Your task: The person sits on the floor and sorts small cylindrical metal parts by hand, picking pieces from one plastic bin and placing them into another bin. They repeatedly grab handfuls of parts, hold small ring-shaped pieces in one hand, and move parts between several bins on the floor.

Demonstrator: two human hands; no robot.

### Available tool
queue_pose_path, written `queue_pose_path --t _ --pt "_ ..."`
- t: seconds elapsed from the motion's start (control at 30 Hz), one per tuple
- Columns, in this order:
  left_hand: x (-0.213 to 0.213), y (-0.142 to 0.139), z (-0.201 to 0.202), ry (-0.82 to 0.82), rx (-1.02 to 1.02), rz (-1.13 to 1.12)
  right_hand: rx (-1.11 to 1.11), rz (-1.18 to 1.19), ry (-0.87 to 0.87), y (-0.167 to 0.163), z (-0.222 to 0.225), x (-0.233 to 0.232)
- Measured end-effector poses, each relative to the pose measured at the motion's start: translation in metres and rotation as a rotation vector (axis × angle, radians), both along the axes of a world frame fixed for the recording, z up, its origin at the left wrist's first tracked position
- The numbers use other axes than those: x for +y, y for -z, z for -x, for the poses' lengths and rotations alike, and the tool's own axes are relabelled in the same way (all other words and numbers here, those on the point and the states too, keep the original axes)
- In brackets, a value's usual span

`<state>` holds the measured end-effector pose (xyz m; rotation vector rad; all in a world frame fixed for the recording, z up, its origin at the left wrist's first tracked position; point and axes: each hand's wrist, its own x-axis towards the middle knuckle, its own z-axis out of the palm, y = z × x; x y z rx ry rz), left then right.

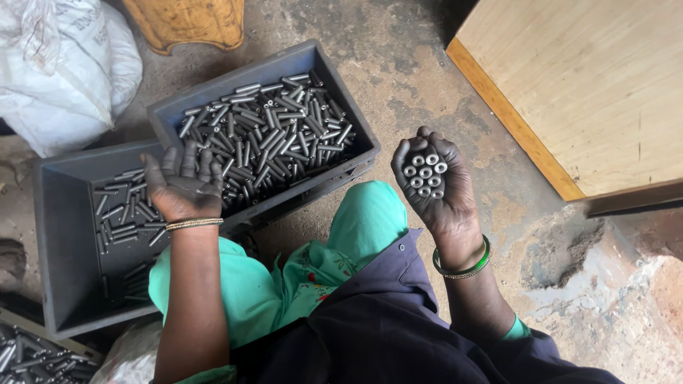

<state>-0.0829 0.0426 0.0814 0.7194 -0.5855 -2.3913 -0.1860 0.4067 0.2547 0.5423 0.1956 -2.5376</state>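
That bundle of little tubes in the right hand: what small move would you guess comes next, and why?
Probably the left hand dips to pick up more tubes. It hovers open and empty at the full crate, while the right hand grips a bundle end-up, seemingly with room for more.

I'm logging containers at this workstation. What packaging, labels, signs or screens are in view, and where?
White woven sack: top left on the floor, bulging, crumpled, faint print.
Far grey plastic crate: centre, rectangular, heaped with metal tubes.
Near grey plastic crate: left, rectangular, fewer tubes.
No signs or screens.
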Motion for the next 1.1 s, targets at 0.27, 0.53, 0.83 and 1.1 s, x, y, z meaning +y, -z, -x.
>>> queue_pose_path --t 0.27,0.53,0.83,1.1 --pt "0.002 -0.008 0.001 -0.013 -0.009 -0.012 -0.025 0.033 -0.029 -0.001 -0.001 -0.01" --pt "0.007 -0.019 0.002 -0.064 0.009 -0.003 -0.05 0.118 -0.11 -0.002 -0.003 -0.022" --pt "-0.016 -0.016 -0.004 -0.14 0.125 -0.129 0.038 -0.17 -0.297 0.062 0.01 -0.044" --pt "-0.033 -0.014 -0.014 -0.277 0.116 -0.213 -0.319 -0.316 -0.626 0.187 0.015 -0.116"
